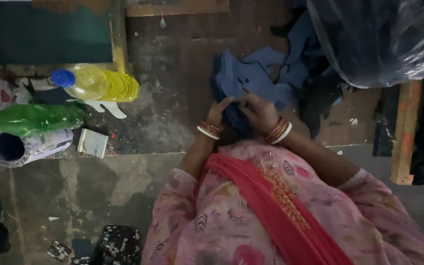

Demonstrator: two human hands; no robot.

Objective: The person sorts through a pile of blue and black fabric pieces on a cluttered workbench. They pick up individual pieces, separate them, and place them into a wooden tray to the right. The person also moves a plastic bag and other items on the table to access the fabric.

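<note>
At the centre of the frame, we see the left hand and right hand both gripping a bundle of dark blue cloth, held over the worn floor. More blue cloth pieces lie just beyond. At left, a yellow bottle and a green bottle lie on their sides.
</note>
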